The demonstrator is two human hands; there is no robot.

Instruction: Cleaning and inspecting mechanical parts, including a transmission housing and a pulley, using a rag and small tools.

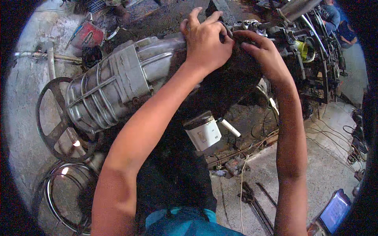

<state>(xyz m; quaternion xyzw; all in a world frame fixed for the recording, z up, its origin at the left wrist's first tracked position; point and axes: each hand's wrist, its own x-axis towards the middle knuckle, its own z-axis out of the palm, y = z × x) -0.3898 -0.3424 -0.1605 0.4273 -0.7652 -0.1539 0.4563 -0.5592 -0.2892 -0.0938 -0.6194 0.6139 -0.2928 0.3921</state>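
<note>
Both arms (147,110) extended fwd, L hand (208,46) w/ fingers (195,16) splayed, R hand (269,56) curled inward nearby.

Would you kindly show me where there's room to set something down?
Concrete floor lies bare between the right forearm and blue-faced object, below the wires. It is crowded around the left hand, right hand and ribbed metal casing.

Dark steering wheel (58,130), white container (204,136), chrome ring (49,192)
</note>
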